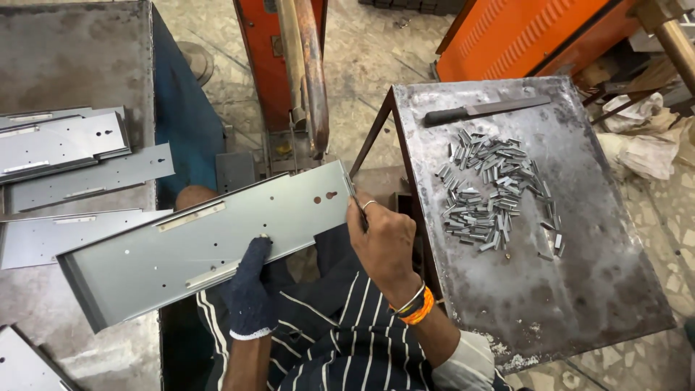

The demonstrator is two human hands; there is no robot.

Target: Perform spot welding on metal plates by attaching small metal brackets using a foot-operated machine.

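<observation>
Grey sheet-metal panel: long, flat, with folded edges, 2 small holes near its right end and 2 narrow strips fixed along its length. It is held tilted across the lap, its left end lying over the grey workbench, its right end raised toward the orange machine.

Left hand: covered by a dark knitted glove, pressed against the panel's lower edge near the middle, fingers closed on that edge.

Right hand: bare, ring on 1 finger, orange and white bands at the wrist. It is set at the panel's right end, fingers pinched together on a small metal piece at the corner; the piece itself is too small to make out.

Stack of similar panels: laid on the workbench, left of the held panel.

Metal tray table: stained grey top, standing just right of the right hand.

Pile of small metal clips: heaped loosely on the tray table.

Flat file: dark handle, laid along the tray table's far edge.
</observation>
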